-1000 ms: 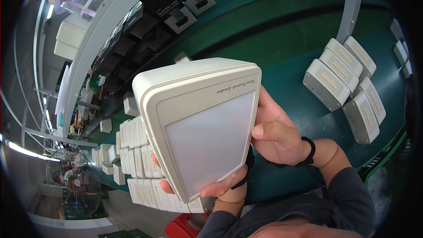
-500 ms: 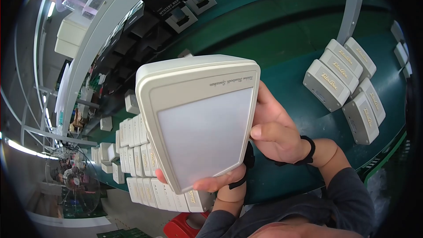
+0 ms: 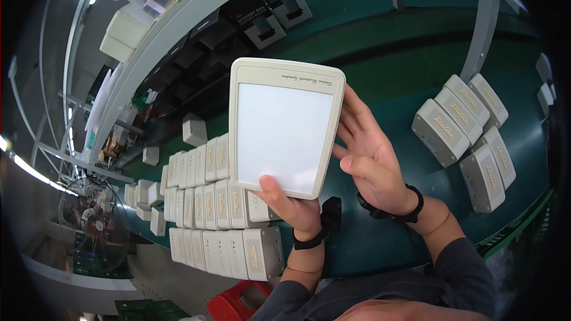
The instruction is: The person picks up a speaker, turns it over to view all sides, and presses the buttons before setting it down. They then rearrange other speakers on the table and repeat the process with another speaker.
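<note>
A cream-coloured speaker (image 3: 284, 137) with rounded corners and a white panel on its front is held up in the middle, the panel facing me. My left hand (image 3: 291, 208) grips its lower edge, thumb lying on the bottom of the panel and the other fingers hidden behind. Along the speaker's right side is my right hand (image 3: 377, 163), palm turned up, fingers stretched out and thumb apart. Its fingertips reach the side edge; whether they touch is hidden.
Rows of similar cream speakers (image 3: 226, 252) stand on the left of the green bench (image 3: 380, 244). Several more (image 3: 443, 128) sit at the right beside a grey post (image 3: 480, 30). Black boxes (image 3: 264, 30) lie on the far side. A red stool (image 3: 235, 303) is below.
The speaker has shifted away from me and its panel now faces me more squarely. My left thumb has moved onto the panel. My right hand's fingers are more spread.
</note>
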{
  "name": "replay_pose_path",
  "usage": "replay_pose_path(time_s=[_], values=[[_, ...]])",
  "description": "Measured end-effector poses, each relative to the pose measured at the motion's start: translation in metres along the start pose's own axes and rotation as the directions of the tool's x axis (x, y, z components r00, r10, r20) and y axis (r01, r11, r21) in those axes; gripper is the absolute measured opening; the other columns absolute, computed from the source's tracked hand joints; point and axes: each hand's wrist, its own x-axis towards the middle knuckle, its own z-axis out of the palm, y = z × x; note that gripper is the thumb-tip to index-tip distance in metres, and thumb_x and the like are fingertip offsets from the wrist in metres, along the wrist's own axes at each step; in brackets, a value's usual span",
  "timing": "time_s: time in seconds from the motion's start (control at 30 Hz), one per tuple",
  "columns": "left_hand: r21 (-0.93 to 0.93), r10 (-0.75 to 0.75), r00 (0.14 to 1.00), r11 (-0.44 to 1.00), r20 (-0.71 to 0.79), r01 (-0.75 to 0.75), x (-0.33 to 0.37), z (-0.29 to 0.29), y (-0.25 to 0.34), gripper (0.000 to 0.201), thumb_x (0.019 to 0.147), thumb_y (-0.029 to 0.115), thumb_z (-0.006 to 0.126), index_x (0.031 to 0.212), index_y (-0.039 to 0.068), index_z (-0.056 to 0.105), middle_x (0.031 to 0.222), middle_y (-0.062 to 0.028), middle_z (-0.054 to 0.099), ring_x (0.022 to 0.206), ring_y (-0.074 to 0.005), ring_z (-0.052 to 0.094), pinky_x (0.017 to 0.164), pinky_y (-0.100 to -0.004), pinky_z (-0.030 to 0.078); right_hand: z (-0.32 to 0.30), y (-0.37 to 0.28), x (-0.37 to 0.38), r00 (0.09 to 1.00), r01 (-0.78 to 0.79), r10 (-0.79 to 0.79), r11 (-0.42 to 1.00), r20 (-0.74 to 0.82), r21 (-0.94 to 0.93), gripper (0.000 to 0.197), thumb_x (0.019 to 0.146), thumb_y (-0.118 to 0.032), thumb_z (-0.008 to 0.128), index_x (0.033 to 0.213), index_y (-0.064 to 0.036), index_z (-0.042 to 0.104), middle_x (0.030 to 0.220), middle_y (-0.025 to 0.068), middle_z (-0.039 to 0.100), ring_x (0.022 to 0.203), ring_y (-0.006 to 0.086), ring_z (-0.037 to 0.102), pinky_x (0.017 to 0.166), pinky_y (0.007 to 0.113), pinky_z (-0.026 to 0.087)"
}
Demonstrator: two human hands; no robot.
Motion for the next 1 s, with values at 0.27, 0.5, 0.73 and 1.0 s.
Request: replay_pose_path(time_s=[0.27,0.5,0.73,1.0], values=[[0.097,0.097,0.989,0.989,0.114,-0.109,-0.005,0.006,0.002,0.079,0.082,0.039,0.051,0.141,0.009,0.008,0.135,-0.0227,0.027,0.122,-0.0314,0.039,0.097,-0.0436,0.039,0.000,-0.007,0.001,0.997,-0.011,0.012,1.000,-0.080,0.016,0.086,0.074,-0.012,0.050,0.146,-0.0072,0.005,0.145,0.0146,0.025,0.131,0.0271,0.031,0.108,0.039,0.024],[0.162,0.235,0.966,0.955,0.103,-0.250,-0.019,0.012,-0.001,0.083,0.080,0.040,0.052,0.142,0.014,0.003,0.136,-0.0249,0.025,0.120,-0.0329,0.040,0.093,-0.0466,0.042,-0.005,-0.008,-0.001,0.996,-0.004,0.007,0.999,-0.086,0.045,0.084,0.073,-0.018,0.047,0.146,-0.0069,0.007,0.144,0.0145,0.026,0.130,0.0269,0.032,0.107,0.038,0.025],[0.197,0.279,0.956,0.936,0.093,-0.292,-0.025,0.003,-0.010,0.084,0.080,0.042,0.051,0.142,0.018,-0.001,0.136,-0.0267,0.024,0.119,-0.0332,0.041,0.092,-0.0472,0.043,-0.003,-0.002,0.002,0.996,0.063,-0.062,0.998,-0.061,0.022,0.086,0.070,-0.018,0.046,0.146,-0.0049,0.007,0.146,0.0140,0.024,0.134,0.0257,0.026,0.109,0.037,0.020],[0.177,0.269,0.961,0.945,0.069,-0.277,-0.028,-0.002,-0.016,0.084,0.079,0.043,0.052,0.141,0.022,-0.001,0.137,-0.0272,0.023,0.118,-0.0338,0.041,0.091,-0.0478,0.044,-0.001,-0.003,0.000,0.996,0.056,-0.054,0.998,-0.070,0.019,0.088,0.068,-0.019,0.045,0.146,-0.0041,0.006,0.146,0.0135,0.022,0.136,0.0243,0.023,0.111,0.036,0.016]])
